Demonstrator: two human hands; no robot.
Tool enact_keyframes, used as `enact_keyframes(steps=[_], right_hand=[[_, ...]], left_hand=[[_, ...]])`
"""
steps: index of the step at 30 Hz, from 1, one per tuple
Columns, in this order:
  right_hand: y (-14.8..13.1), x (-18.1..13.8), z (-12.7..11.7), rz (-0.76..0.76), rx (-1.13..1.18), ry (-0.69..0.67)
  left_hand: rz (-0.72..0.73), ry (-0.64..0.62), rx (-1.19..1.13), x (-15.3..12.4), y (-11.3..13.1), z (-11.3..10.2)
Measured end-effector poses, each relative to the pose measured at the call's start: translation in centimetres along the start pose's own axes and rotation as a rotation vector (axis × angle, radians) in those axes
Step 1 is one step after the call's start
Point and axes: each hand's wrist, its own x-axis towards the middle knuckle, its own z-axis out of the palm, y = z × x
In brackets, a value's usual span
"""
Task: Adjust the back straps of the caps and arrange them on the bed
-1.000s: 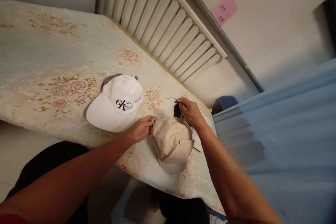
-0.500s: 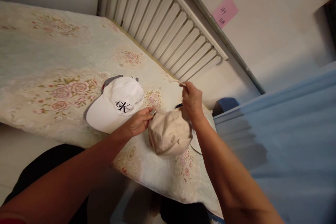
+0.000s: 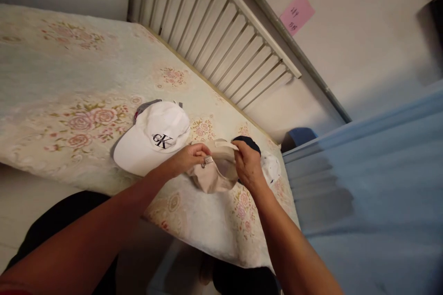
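Observation:
A beige baseball cap (image 3: 212,180) is held just over the table, its hollow inside and back opening turned toward me. My left hand (image 3: 191,157) is closed in a pinch at the cap's back edge, by a small metal buckle (image 3: 204,165). In my right hand (image 3: 248,166), the fingers grip the cap's pale strap (image 3: 226,145), which spans toward the left hand. Just left of my left hand lies a white cap (image 3: 169,122) with a black logo, on top of a grey one. Beyond my right hand are a dark cap (image 3: 249,141) and another white cap (image 3: 272,168), partly hidden.
A floral cloth (image 3: 114,64) covers the table. White metal railings (image 3: 214,32) run along its far side. A blue curtain (image 3: 332,184) hangs on the right, near a dark blue object (image 3: 299,138). A pink note (image 3: 297,14) is on the wall.
My right hand has come down with the strap, and the beige cap has tipped so its inside shows. The dark cap and right-hand white cap are more visible.

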Motion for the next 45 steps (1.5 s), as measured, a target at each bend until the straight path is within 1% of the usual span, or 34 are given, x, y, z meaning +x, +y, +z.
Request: enact_keyframes(steps=[2, 5, 8, 11, 13, 17, 19, 24, 26, 28, 30, 32, 35, 37, 38, 40, 41, 45], right_hand=[[0.1, -0.9, 0.0, 0.135, 0.109, -0.120], [0.2, -1.9, 0.4, 0.250, 0.225, -0.225], [0.6, -2.4, 1.4, 0.283, 0.279, -0.257], [0.8, -2.4, 2.7, 0.289, 0.275, -0.297], [0.6, -2.4, 3.2, 0.252, 0.237, -0.302], [-0.4, -2.6, 3.7, 0.027, 0.129, -0.243], [-0.6, -2.8, 3.8, -0.053, 0.058, -0.243], [-0.1, -3.3, 4.4, -0.138, -0.072, -0.266], [0.1, -3.3, 4.6, -0.137, -0.049, -0.257], [0.2, -3.2, 4.6, -0.087, 0.020, -0.229], [0.2, -2.9, 4.5, 0.013, 0.114, -0.202], [-0.1, -2.5, 4.3, 0.127, 0.205, -0.176], [-0.6, -2.0, 4.1, 0.255, 0.289, -0.117], [-1.0, -1.7, 4.1, 0.291, 0.315, -0.089], [-1.2, -1.6, 4.1, 0.301, 0.323, -0.082], [-1.7, -1.5, 4.3, 0.312, 0.328, -0.070], [-1.9, -1.5, 4.5, 0.318, 0.326, -0.065], [-2.7, -1.5, 5.1, 0.333, 0.323, -0.052]], left_hand=[[0.001, -0.025, 0.065, -0.1, 0.0, 0.2], [0.006, -0.047, 0.123, -0.2, 0.0, 0.2], [0.026, -0.060, 0.152, -0.3, 0.0, 0.2], [0.043, -0.062, 0.168, -0.4, 0.0, 0.2], [0.033, -0.060, 0.170, -0.5, 0.1, 0.3], [0.030, -0.061, 0.158, -0.6, 0.2, 0.4], [0.045, -0.071, 0.172, -0.7, 0.1, 0.4], [0.092, -0.089, 0.281, -0.8, 0.0, 0.4], [0.093, -0.086, 0.298, -0.9, 0.2, 0.6], [0.099, -0.063, 0.309, -1.1, 0.5, 0.9], [0.137, -0.021, 0.360, -1.3, 0.8, 1.1], [0.211, 0.041, 0.479, -1.6, 0.9, 1.3], [0.436, 0.167, 0.745, -1.8, 0.8, 1.4], [0.596, 0.241, 0.914, -2.0, 0.5, 1.5], [0.647, 0.265, 0.983, -2.1, 0.3, 1.5], [0.680, 0.281, 1.063, -2.3, 0.0, 1.6], [0.684, 0.282, 1.068, -2.3, -0.1, 1.7], [0.667, 0.294, 0.923, -2.3, -0.3, 1.9]])
